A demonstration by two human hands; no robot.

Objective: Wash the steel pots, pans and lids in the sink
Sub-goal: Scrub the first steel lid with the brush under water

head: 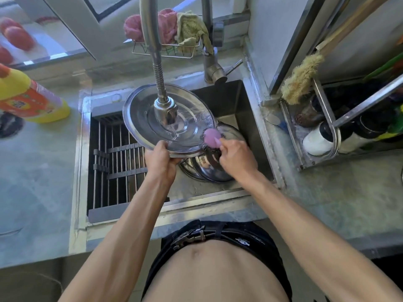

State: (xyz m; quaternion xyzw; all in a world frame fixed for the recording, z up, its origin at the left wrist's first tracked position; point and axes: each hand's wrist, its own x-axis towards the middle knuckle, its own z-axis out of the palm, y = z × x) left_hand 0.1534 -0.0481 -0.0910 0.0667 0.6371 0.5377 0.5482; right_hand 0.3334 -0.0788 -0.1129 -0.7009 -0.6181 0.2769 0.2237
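Note:
My left hand (pixel 161 158) grips the near rim of a large round steel lid (pixel 139 118), held tilted over the sink (pixel 250 110) under the tap head (pixel 164 110). Water runs over the lid's surface. My right hand (pixel 236 158) holds a pink-handled scrub brush (pixel 212 138) with dark bristles against the lid's right edge. Beneath both hands a steel pot or lid (pixel 207 168) lies in the basin, partly hidden.
A slatted drain rack (pixel 115 162) fills the sink's left half. A yellow and orange detergent bottle (pixel 32 99) lies on the left counter. Cloths hang in a wire basket (pixel 168 49) behind the tap. A utensil rack (pixel 327 131) with a brush stands right.

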